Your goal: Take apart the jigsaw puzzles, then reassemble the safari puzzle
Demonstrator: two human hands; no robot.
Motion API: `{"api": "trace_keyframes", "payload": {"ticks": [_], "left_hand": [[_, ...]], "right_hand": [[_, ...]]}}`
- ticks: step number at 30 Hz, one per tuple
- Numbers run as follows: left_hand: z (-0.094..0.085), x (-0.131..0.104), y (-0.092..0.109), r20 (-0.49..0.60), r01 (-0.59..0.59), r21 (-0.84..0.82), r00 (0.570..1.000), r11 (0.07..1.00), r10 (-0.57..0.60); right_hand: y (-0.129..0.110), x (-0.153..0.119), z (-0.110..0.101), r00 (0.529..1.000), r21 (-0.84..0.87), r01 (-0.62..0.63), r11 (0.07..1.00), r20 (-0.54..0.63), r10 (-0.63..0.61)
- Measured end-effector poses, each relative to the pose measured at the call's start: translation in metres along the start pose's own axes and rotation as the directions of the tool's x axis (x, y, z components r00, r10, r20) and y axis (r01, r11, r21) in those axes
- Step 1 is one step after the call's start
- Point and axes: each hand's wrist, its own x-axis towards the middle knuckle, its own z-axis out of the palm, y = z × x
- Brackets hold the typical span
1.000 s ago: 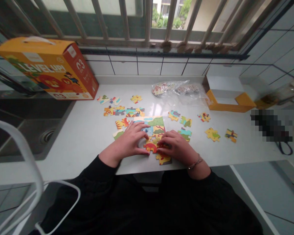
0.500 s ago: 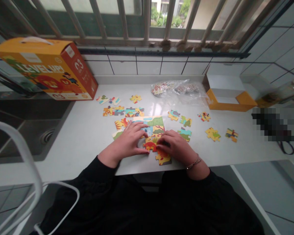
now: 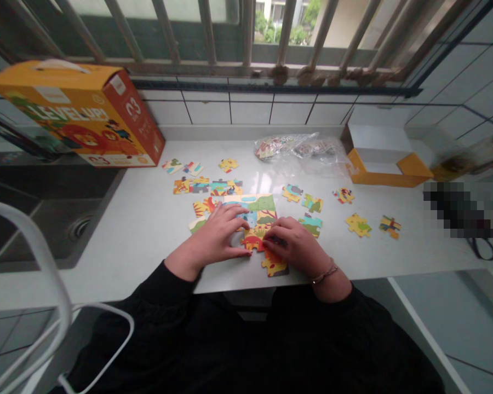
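Observation:
Between my hands lies a red and yellow puzzle piece (image 3: 253,244), at the lower edge of a partly joined jigsaw puzzle (image 3: 265,202). My right hand (image 3: 294,241) pinches the piece at its right side, its fingers closed and partly hiding it. My left hand (image 3: 218,234) rests over the puzzle's left part, fingers spread, with thumb and forefinger apart around the piece's left side. Just below my right hand is an orange and yellow puzzle piece (image 3: 275,266), partly covered. A striped orange piece (image 3: 201,208) lies beside my left hand.
Loose puzzle pieces (image 3: 357,225) lie left and right of the puzzle. Clear plastic bags (image 3: 299,148) and an open yellow box (image 3: 394,176) stand behind. A large orange box (image 3: 90,120) is beside the sink (image 3: 45,219). A white cable (image 3: 45,262) crosses the left foreground.
The red and yellow piece has shifted very slightly upward toward the joined pieces. Both hands keep nearly the same position.

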Motion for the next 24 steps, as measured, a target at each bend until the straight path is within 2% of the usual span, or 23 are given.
{"api": "trace_keyframes", "payload": {"ticks": [5, 11, 17, 24], "left_hand": [[-0.0006, -0.0003, 0.0015, 0.004, -0.006, -0.021, 1.000, 1.000, 0.007], [-0.0007, -0.0008, 0.0017, 0.008, -0.012, -0.004, 1.000, 1.000, 0.012], [-0.0006, -0.0008, 0.0020, -0.010, -0.010, -0.029, 1.000, 1.000, 0.010], [0.0014, 0.0002, 0.0017, -0.022, 0.009, -0.027, 1.000, 1.000, -0.010]], "right_hand": [[-0.0009, -0.0012, -0.0011, 1.000, 0.025, 0.004, 1.000, -0.004, -0.004], [-0.0015, -0.0027, -0.0029, 0.995, 0.087, -0.082, 0.993, -0.053, 0.087], [0.0013, -0.0037, -0.0019, 0.999, 0.059, 0.004, 0.998, -0.032, -0.002], [0.0010, -0.0029, -0.0018, 0.999, 0.037, -0.001, 0.999, -0.043, 0.002]]}}
